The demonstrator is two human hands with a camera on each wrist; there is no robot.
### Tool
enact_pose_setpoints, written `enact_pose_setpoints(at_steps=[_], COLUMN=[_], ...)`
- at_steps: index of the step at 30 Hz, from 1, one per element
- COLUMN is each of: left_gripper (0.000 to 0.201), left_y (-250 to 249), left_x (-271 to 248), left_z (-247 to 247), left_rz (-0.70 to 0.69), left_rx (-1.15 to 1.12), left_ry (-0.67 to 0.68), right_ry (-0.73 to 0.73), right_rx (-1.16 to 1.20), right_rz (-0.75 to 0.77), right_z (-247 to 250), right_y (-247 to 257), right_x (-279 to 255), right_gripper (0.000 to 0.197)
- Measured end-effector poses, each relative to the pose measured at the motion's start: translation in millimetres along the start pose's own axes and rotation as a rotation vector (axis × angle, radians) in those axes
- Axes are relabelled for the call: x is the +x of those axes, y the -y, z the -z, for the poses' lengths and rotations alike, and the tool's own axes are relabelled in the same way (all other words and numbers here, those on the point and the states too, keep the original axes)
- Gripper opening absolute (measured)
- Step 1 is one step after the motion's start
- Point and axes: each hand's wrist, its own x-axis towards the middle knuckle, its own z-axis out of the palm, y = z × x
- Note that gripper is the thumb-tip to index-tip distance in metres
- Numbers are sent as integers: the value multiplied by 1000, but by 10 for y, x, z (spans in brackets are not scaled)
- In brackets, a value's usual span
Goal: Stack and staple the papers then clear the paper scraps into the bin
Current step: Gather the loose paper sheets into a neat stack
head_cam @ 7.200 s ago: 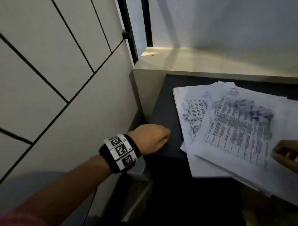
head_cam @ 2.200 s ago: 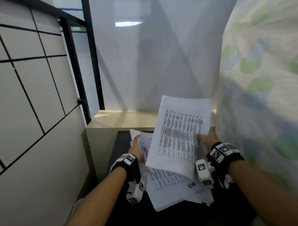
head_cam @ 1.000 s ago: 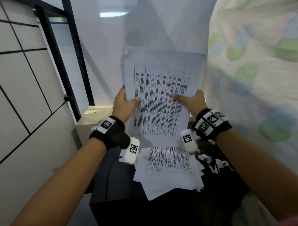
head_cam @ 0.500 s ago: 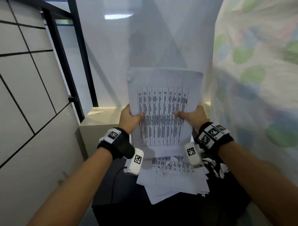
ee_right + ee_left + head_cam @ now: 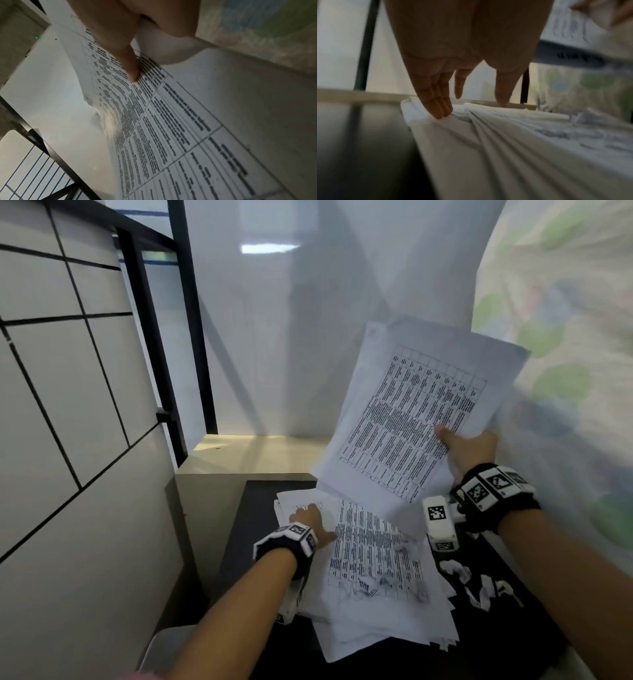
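My right hand (image 5: 469, 450) holds a printed sheet (image 5: 414, 419) up in the air, tilted to the right, thumb on its printed face (image 5: 133, 75). My left hand (image 5: 310, 522) lies with straight fingers (image 5: 436, 111) on the left part of a loose pile of printed papers (image 5: 373, 573) on the black table (image 5: 253, 529). Torn white paper scraps (image 5: 476, 583) lie on the pile's near part and on the table to its right.
A tiled wall (image 5: 68, 405) stands close on the left. A pale ledge (image 5: 253, 453) and a frosted glass panel with black frame (image 5: 191, 337) are behind the table. A patterned curtain (image 5: 565, 337) hangs at the right.
My left hand has let go of the raised sheet and dropped onto the pile. My right hand alone now holds the sheet, swung to the right and tilted.
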Motion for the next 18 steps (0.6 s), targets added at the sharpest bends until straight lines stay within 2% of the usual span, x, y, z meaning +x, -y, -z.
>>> enact_pose_setpoints(at_steps=[5,7,10,14,18], left_gripper=[106,92,55,41,33], left_y=[-148,-165,-199,-162,-39], left_x=[89,121,81,40,51], left_z=[-141,-149,-74,-60,50], left_rz=[75,88,32,19,-17], left_rx=[90,41,-37,-113,-494], left_ry=[67,113,125,73,-47], right_ry=[20,3,30,84,179], right_rx=[-63,-69,-107,-76,-63], right_rz=[-12,-44,-88,-139,-224], right_z=[76,91,117,186,204], right_y=[-136,-204,-292,-315,-430], right_x=[61,80,106,100,145], right_gripper=[17,30,41,42,50])
